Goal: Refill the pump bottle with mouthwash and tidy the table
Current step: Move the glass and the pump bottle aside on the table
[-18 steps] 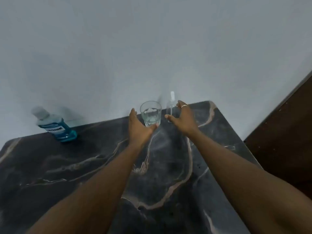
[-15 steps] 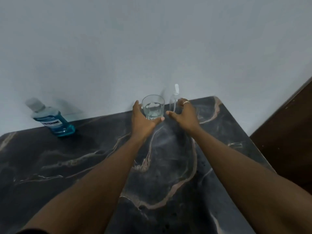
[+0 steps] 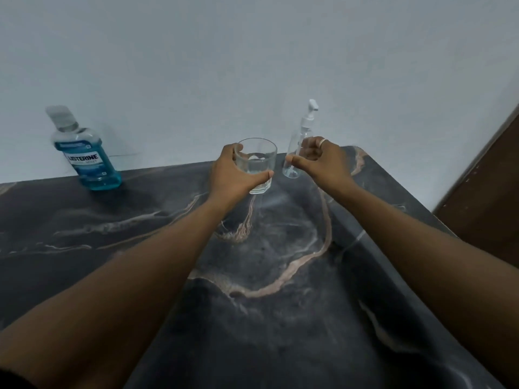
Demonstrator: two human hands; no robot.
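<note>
Pump bottle [image 3: 297,140] held in right hand [image 3: 323,161] fingers; left hand [image 3: 230,172] fingers grip glass [image 3: 257,161].

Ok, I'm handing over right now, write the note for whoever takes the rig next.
Left hand grips the glass; right hand holds the pump bottle, pump head on, apparently empty.
Both are near the far edge of the table.
Mouthwash bottle stands capped at far left by the wall.
Done: nothing refilled, as far as I can see.
Left: open both bottles, refill, recap, tidy.
</note>
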